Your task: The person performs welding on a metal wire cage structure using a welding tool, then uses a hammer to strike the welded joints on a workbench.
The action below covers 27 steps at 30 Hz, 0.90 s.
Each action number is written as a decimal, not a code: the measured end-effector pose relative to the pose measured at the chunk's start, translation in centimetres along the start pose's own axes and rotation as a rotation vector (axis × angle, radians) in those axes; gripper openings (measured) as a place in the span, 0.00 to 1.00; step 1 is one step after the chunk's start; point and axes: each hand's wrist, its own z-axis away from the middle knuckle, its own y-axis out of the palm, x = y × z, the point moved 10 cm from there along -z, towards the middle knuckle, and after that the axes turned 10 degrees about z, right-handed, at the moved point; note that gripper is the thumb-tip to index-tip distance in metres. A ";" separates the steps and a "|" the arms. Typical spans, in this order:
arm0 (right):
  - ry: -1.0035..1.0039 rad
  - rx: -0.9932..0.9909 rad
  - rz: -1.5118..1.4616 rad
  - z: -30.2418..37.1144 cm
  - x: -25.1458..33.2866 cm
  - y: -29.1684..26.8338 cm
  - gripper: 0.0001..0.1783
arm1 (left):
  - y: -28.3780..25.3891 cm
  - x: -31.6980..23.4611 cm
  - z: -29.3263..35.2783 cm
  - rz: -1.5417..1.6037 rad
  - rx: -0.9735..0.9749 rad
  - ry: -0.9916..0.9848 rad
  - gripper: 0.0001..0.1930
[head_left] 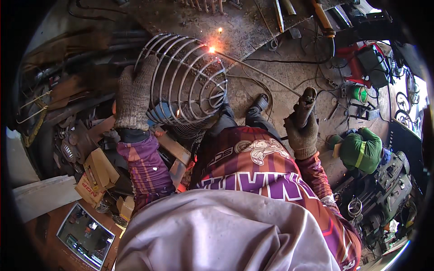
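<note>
A thin rod (258, 72) sparks at a ringed metal cage (180, 84).

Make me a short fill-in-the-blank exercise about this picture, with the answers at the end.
The left hand and right hand both wear knitted ____.
The wire cage is nearer the ____ hand.
A thin rod runs from the ____ hand to the bright glow.
The co-worker's top is mainly ____.

Missing words: gloves; left; right; green.
</note>
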 end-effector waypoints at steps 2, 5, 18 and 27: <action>-0.001 -0.011 -0.071 0.3 -0.2 0.1 0.23 | 0.0 1.0 0.0 -0.010 -0.003 -0.042 0.28; -0.060 -0.035 -0.044 0.2 2.1 -0.9 0.26 | -0.1 3.2 -0.5 -0.040 0.001 -0.155 0.23; -0.182 -0.033 -0.137 -0.1 3.1 -0.4 0.24 | -0.2 5.0 -1.0 0.121 -0.010 -0.111 0.27; -0.026 -0.036 -0.046 0.3 0.0 -0.6 0.25 | 0.6 1.8 -0.2 0.137 0.013 0.043 0.21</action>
